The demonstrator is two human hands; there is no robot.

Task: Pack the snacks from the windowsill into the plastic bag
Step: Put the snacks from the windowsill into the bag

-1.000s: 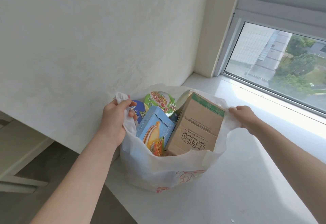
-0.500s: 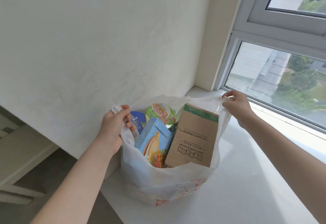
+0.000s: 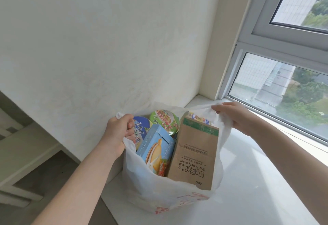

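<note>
We appear to be in a high-up flat: just beyond the right grip a metal-framed window looks down on buildings and treetops. Under both grips runs a white windowsill; behind the left grip rises a plain plastered wall, with pale furniture down to its left.

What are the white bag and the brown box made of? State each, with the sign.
White bag: thin plastic film, apparently; translucent, crumpled, with soft folds. Brown box: matte kraft cardboard, likely; flat folded flaps, dull brown face with print.
</note>
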